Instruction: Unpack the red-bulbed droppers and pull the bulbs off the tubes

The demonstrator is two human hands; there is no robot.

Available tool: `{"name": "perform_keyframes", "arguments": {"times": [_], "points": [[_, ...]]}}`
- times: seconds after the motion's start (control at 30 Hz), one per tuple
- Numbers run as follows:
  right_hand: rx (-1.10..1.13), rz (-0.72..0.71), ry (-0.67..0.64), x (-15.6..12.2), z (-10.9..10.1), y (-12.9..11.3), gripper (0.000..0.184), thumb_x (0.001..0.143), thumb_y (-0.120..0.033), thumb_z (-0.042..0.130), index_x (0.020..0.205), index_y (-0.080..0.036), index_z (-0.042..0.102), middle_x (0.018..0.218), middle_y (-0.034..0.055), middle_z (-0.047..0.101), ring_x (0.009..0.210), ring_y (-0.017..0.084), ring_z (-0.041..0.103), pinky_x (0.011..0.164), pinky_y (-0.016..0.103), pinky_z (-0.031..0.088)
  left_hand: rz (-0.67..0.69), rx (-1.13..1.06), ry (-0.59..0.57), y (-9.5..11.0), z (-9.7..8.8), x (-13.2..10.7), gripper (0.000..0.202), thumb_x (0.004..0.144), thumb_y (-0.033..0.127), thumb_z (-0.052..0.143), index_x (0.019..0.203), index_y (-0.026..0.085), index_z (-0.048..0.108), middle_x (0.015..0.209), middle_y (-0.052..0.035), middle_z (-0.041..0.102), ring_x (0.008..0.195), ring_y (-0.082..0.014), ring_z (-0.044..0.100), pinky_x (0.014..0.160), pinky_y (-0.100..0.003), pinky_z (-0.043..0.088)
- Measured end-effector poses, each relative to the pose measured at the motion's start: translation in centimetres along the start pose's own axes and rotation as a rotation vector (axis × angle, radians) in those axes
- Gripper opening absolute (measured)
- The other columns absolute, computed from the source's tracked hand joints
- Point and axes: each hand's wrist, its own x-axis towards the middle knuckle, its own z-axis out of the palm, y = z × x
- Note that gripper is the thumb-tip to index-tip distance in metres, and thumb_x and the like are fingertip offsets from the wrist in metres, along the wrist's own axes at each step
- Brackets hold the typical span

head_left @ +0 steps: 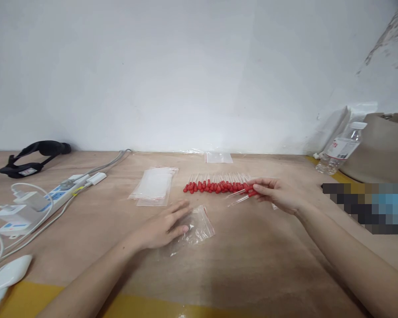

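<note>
We're at the middle of the frame, looking down on a pale wooden tabletop. Our left hand lies palm down with fingers spread, flat on a small clear plastic zip bag with a red seal strip. The bag sits just below the centre of the picture, with the red strip at its right end.

Over at centre right, our right hand has its fingertips pressed together, pinching a few loose clear droppers with red bulbs at their red ends. Their clear stems slant left and down toward the bag but stay apart from it. Just behind them, the long row of red-bulbed droppers lies side by side across the middle, bulbs toward us.

Left of the row there's a stack of flat clear bags, and one more clear bag lies up by the white wall. At the left edge we see a white power strip with plugs and cables, and a black strap sits at the upper left of the table. On the right — a clear plastic water bottle leans beside a beige box.
</note>
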Motion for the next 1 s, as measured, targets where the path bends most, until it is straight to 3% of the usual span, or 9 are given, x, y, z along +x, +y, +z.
{"name": "perform_keyframes", "arguments": {"times": [0.1, 0.2, 0.37, 0.53, 0.67, 0.77, 0.87, 0.93, 1.0], "points": [[0.047, -0.190, 0.174, 1.0, 0.3, -1.1, 0.032, 0.068, -0.039, 0.065, 0.094, -0.021, 0.056, 0.082, 0.0030, 0.066, 0.069, 0.013, 0.062, 0.064, 0.028, 0.052, 0.177, -0.069, 0.121, 1.1, 0.4, 0.7, 0.037, 0.090, 0.033, 0.036, 0.126, 0.027, 0.043, 0.138, -0.0019, 0.034, 0.127, -0.0185, 0.031, 0.106, -0.037, 0.028], [-0.077, -0.436, 0.318, 2.6, 1.7, -1.5, 0.026, 0.072, -0.036, 0.062, 0.090, -0.021, 0.054, 0.083, 0.0027, 0.066, 0.073, 0.014, 0.063, 0.069, 0.030, 0.051, 0.312, -0.116, 0.055, 1.9, 1.7, 1.4, 0.037, 0.089, 0.032, 0.039, 0.126, 0.026, 0.044, 0.133, -0.0026, 0.043, 0.124, -0.0173, 0.036, 0.106, -0.036, 0.028], [-0.599, -0.751, 0.344, 5.4, 5.3, -0.3, 0.016, 0.081, -0.027, 0.050, 0.092, -0.019, 0.058, 0.091, 0.0045, 0.065, 0.085, 0.016, 0.060, 0.080, 0.031, 0.046, 0.342, 0.002, -0.123, 2.3, 3.0, 1.8, 0.051, 0.088, 0.043, 0.038, 0.135, 0.032, 0.024, 0.143, -0.0019, 0.022, 0.131, -0.0228, 0.021, 0.108, -0.048, 0.014], [-1.021, -0.752, 0.216, 6.8, 7.8, 0.9, 0.025, 0.086, -0.020, 0.040, 0.102, -0.018, 0.059, 0.101, 0.0069, 0.064, 0.091, 0.016, 0.058, 0.079, 0.029, 0.043, 0.290, 0.080, -0.143, 2.1, 3.4, 1.8, 0.052, 0.088, 0.049, 0.031, 0.136, 0.034, 0.018, 0.145, -0.0004, 0.010, 0.133, -0.0285, -0.002, 0.105, -0.055, 0.005], [-1.102, -0.764, 0.140, 6.5, 8.4, 1.2, 0.021, 0.085, -0.028, 0.047, 0.096, -0.021, 0.063, 0.095, 0.0052, 0.066, 0.089, 0.019, 0.057, 0.081, 0.033, 0.040, 0.264, 0.096, -0.156, 2.1, 3.7, 1.7, 0.056, 0.087, 0.053, 0.030, 0.137, 0.034, 0.014, 0.146, -0.0018, 0.005, 0.132, -0.0332, -0.008, 0.102, -0.060, 0.001], [-1.156, -0.768, 0.180, 5.5, 7.8, 1.2, 0.023, 0.084, -0.035, 0.048, 0.097, -0.023, 0.063, 0.098, 0.0047, 0.065, 0.092, 0.021, 0.056, 0.082, 0.036, 0.037, 0.240, 0.082, -0.117, 2.4, 3.8, 1.6, 0.056, 0.086, 0.054, 0.033, 0.136, 0.036, 0.017, 0.147, -0.0018, 0.001, 0.131, -0.0367, -0.007, 0.100, -0.062, 0.002], [-1.151, -0.728, 0.261, 4.3, 5.9, 1.2, 0.023, 0.084, -0.036, 0.047, 0.093, -0.023, 0.064, 0.095, 0.0047, 0.065, 0.090, 0.020, 0.056, 0.080, 0.034, 0.038, 0.182, 0.030, -0.009, 2.8, 3.6, 1.5, 0.057, 0.085, 0.051, 0.037, 0.137, 0.034, 0.018, 0.147, -0.0037, 0.004, 0.132, -0.0361, 0.000, 0.102, -0.059, 0.009], [-1.124, -0.677, 0.353, 3.4, 3.9, 1.5, 0.023, 0.083, -0.036, 0.047, 0.087, -0.022, 0.065, 0.092, 0.0048, 0.065, 0.088, 0.019, 0.057, 0.078, 0.033, 0.039, 0.088, -0.036, 0.130, 2.7, 3.3, 1.5, 0.050, 0.089, 0.044, 0.034, 0.136, 0.030, 0.024, 0.144, -0.0064, 0.019, 0.131, -0.0299, 0.015, 0.104, -0.050, 0.020], [-1.114, -0.614, 0.452, 2.6, 1.2, 2.0, 0.024, 0.082, -0.035, 0.047, 0.081, -0.021, 0.066, 0.089, 0.0055, 0.065, 0.086, 0.020, 0.057, 0.078, 0.033, 0.039, -0.032, -0.091, 0.302, 2.1, 3.0, 1.6, 0.039, 0.090, 0.037, 0.033, 0.127, 0.024, 0.039, 0.129, -0.0081, 0.041, 0.121, -0.0231, 0.036, 0.100, -0.040, 0.031]]}}
